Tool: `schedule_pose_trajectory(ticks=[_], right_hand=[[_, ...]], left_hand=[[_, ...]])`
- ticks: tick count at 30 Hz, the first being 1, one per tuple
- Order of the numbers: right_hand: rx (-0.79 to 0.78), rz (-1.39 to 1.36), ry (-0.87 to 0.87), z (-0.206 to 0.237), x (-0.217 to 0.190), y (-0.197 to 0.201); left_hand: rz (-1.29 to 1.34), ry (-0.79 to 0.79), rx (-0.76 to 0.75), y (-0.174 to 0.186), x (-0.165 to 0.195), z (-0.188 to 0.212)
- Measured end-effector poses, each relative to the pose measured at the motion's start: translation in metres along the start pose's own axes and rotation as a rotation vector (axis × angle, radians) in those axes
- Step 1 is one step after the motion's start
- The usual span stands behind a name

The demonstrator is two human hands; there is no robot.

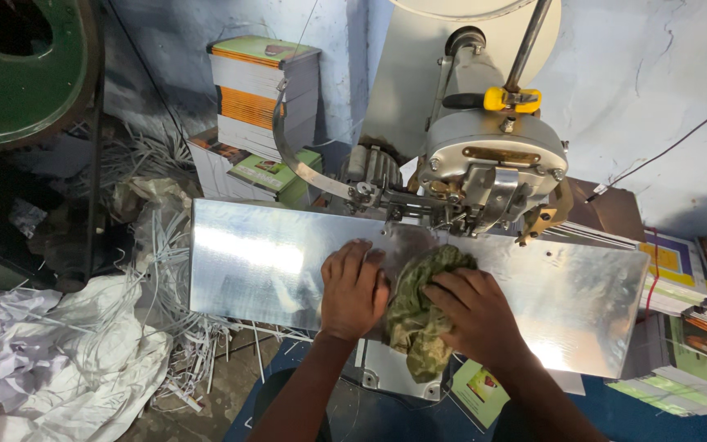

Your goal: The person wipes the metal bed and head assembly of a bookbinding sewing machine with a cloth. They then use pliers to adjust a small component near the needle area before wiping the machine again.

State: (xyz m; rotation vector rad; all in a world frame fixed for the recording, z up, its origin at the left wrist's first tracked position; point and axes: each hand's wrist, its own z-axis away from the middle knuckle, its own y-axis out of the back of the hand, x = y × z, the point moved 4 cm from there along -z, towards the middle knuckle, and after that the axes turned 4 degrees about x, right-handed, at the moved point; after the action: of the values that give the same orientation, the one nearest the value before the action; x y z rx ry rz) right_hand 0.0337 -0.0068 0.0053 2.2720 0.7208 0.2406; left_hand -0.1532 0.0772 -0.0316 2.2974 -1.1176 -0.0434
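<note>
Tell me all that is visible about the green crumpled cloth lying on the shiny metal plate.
The green crumpled cloth looks like soft, worn fabric, olive with paler mottled patches. It is bunched into folds, not spread flat. It lies on the shiny metal plate just below the grey machine head, and its lower end hangs over the plate's near edge. The right hand presses on it from the right side; the left hand rests flat on the plate at its left edge, touching it.

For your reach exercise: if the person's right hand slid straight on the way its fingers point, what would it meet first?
The right hand points up-left across the green cloth it presses. Past the cloth, it would likely meet the left hand first; depth is unclear.
</note>
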Motion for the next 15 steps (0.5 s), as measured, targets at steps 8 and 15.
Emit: schedule_pose_trajectory(ticks=[8, 15], right_hand=[[-0.025, -0.012, -0.072, 0.009, 0.005, -0.020], [-0.038, -0.040, -0.078, -0.021, -0.004, -0.040]], left_hand=[[0.095, 0.028, 0.003, 0.006, -0.001, -0.002], [0.233, 0.067, 0.020, 0.012, -0.003, -0.001]])
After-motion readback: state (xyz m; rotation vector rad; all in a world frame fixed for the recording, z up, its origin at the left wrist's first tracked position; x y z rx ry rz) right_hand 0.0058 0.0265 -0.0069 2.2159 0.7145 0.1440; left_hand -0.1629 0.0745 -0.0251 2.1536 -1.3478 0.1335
